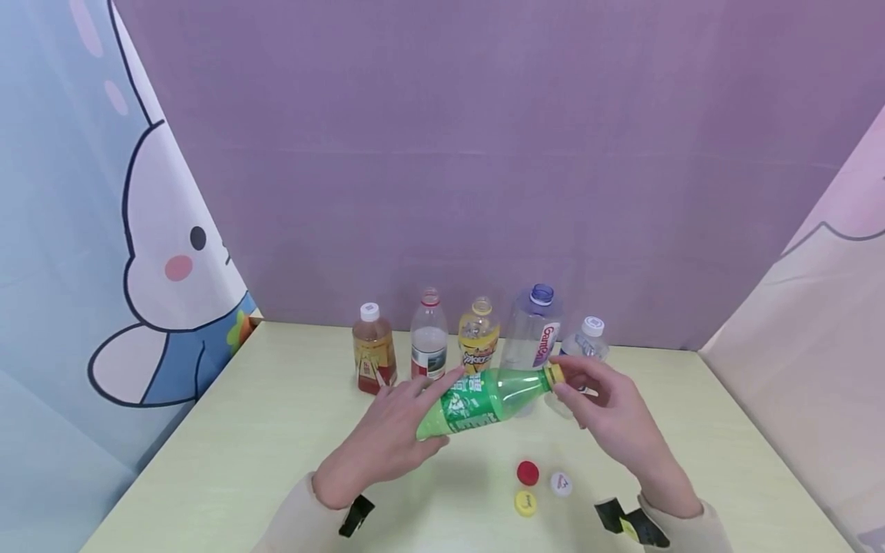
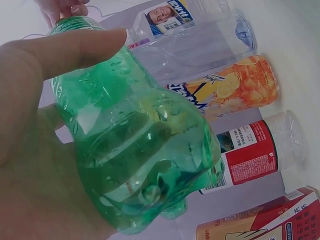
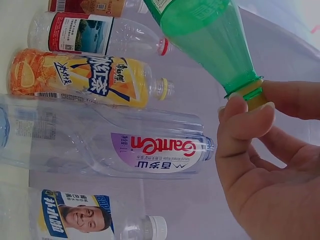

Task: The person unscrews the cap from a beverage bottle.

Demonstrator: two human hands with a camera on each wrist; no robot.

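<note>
Your left grip point(image 1: 387, 430) is clamped round the body of the green bottle point(image 1: 509, 388), with the thumb laid across the side that shows in the left wrist view. Your right grip point(image 1: 611, 407) is together on the bottle's yellow-brown cap point(image 1: 554, 374), pinching it between thumb and fingers at the mouth. Whether that cap is seated or loose on the neck, you cannot tell from these views. The green bottle is held above the surface point(image 1: 228, 445), tilted close to level, its neck toward your right and slightly raised. Droplets mark its wall.

Behind it you have five upright bottles in a row. From your left: a bottle of reddish-brown drink point(image 1: 374, 346) under a white lid; a clear bottle with a red neck ring point(image 1: 430, 338), mouth open; a yellow-labelled bottle point(image 1: 478, 332), mouth open; a large Ganten bottle point(image 1: 522, 338), mouth open; and a smaller clear bottle point(image 1: 584, 347) under a white lid. The green bottle hides the lower part of some of these.

Nearer you, three loose caps lie close together but apart: a red cap point(image 1: 528, 472), a white cap point(image 1: 561, 484) to its right, and a bright yellow cap point(image 1: 525, 503) nearest you.
</note>
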